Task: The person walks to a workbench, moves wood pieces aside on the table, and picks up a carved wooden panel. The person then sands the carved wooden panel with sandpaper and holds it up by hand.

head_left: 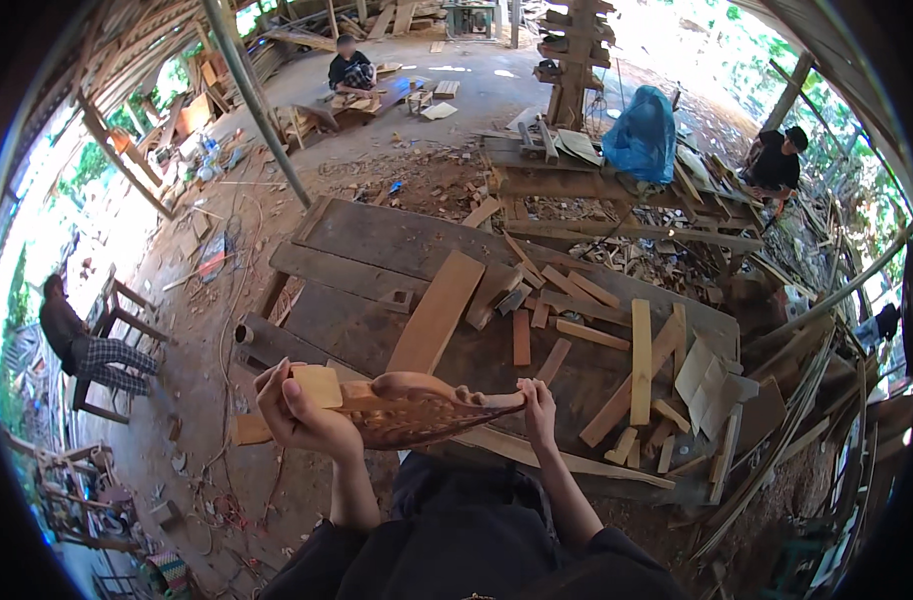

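A brown carved wooden piece (409, 408) is held crosswise before my body, over the near edge of the workbench (342, 318). Relief carving covers its lower side, and a scroll shape rises along its top. My left hand (312, 425) grips the thick end, beside a pale, square-cut face (318, 386); its thumb is up and some fingers are hidden behind the wood. At the narrow right end, my right hand (539, 408) pinches the tip between closed fingers. A wide flat board (439, 312) lies on the bench just beyond the carving.
Loose wood strips (641, 360) and offcuts crowd the bench's right side, with a torn brown sheet (712, 385) among them. A metal pole (257, 105) stands beyond the bench. One person (92, 340) sits at left, another (355, 75) far back, a third (775, 165) at right by a blue plastic-covered object (642, 135).
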`<state>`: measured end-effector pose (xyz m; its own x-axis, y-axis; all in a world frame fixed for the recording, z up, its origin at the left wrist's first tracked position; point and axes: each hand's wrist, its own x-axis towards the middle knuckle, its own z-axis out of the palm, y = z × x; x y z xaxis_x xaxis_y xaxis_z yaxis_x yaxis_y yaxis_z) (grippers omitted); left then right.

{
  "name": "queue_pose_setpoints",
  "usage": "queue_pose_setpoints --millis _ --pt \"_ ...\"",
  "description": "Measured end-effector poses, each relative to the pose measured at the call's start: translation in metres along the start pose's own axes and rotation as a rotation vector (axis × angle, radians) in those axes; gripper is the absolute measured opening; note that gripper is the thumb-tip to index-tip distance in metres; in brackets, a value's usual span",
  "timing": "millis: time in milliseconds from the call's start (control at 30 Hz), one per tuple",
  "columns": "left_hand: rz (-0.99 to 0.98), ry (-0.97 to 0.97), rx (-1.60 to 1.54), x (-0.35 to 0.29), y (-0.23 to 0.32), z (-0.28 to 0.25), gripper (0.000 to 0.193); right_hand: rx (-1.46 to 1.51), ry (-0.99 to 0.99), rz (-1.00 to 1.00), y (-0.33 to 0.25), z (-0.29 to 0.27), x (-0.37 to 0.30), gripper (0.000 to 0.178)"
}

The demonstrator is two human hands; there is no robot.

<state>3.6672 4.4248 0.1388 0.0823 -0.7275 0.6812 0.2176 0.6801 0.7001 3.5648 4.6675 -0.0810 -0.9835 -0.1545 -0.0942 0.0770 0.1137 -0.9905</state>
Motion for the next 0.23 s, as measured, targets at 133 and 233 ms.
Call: queue_pose_setpoints --millis 133,233 --pt "0.036 0.019 0.013 -0.001 0.004 0.001 0.031 -0.186 -0.181 -0.262 -0.012 -0.004 -0.005 0.029" --pt "0.035 0.047 0.035 0.003 0.002 -0.001 0.032 -0.078 -0.226 -0.157 0.000 -0.006 -0.005 0.023"
